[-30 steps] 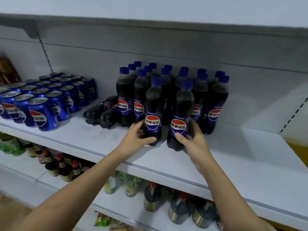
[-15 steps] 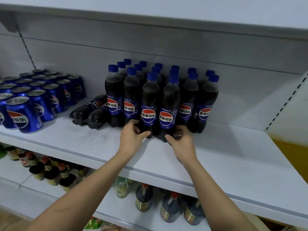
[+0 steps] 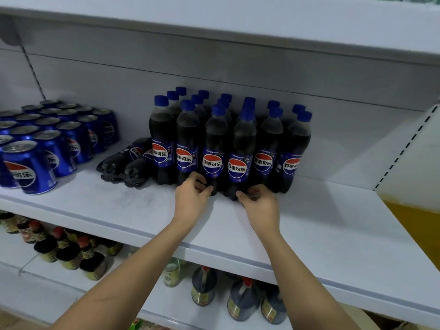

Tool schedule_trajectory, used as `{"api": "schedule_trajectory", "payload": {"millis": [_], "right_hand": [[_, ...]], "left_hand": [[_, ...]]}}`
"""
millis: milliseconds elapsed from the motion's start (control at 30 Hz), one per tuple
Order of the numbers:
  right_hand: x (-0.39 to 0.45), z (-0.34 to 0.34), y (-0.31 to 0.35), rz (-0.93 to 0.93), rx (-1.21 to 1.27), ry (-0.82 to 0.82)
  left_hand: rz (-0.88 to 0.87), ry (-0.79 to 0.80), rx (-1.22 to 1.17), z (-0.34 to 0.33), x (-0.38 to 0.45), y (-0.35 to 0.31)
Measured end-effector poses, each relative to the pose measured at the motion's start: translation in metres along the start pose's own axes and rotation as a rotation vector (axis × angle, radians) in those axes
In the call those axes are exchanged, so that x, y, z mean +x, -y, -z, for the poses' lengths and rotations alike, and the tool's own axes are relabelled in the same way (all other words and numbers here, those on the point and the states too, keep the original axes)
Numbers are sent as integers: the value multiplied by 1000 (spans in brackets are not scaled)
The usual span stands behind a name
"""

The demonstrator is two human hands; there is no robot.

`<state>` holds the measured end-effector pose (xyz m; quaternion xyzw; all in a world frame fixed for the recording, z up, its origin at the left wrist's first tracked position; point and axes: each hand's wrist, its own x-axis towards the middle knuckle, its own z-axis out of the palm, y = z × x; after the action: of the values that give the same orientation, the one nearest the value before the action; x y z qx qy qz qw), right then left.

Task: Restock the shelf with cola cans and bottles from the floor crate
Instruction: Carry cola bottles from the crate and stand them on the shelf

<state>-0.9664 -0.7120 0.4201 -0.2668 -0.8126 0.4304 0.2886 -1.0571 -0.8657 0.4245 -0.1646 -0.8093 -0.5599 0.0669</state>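
Observation:
Several upright cola bottles (image 3: 239, 148) with blue caps stand in rows on the middle of the white shelf (image 3: 309, 225). My left hand (image 3: 191, 196) has its thumb and curled fingers on the foot of a front-row bottle (image 3: 214, 151). My right hand (image 3: 260, 203) pinches the foot of the front bottle beside it, the one just to the right. Both of these bottles stand on the shelf, level with the front row. Blue cola cans (image 3: 50, 141) fill the shelf's left end. The floor crate is out of view.
Two cola bottles (image 3: 126, 163) lie on their sides between the cans and the upright bottles. The shelf board above hangs low over the caps. Dark sauce bottles (image 3: 71, 253) and more jars stand on the shelf below. Bare shelf lies right of the bottles.
Both hands have slid the two front bottles back into the row and dropped from the labels to the bottle feet. The view has shifted right.

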Motion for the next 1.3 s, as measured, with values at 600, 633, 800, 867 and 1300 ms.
{"api": "schedule_trajectory", "payload": {"millis": [600, 633, 800, 867, 1300], "right_hand": [[-28, 52, 10, -55, 123, 119], [-31, 65, 10, -59, 143, 99], [-51, 150, -2, -82, 184, -25], [-65, 189, -17, -107, 189, -74], [-226, 479, -166, -383, 188, -451]], "left_hand": [[-234, 467, -132, -21, -31, -31], [-248, 494, -129, -30, -37, -40], [-258, 635, -155, -79, -84, -104], [-260, 689, -166, -104, -112, -129], [-231, 1158, -361, -316, -386, -289]]}}
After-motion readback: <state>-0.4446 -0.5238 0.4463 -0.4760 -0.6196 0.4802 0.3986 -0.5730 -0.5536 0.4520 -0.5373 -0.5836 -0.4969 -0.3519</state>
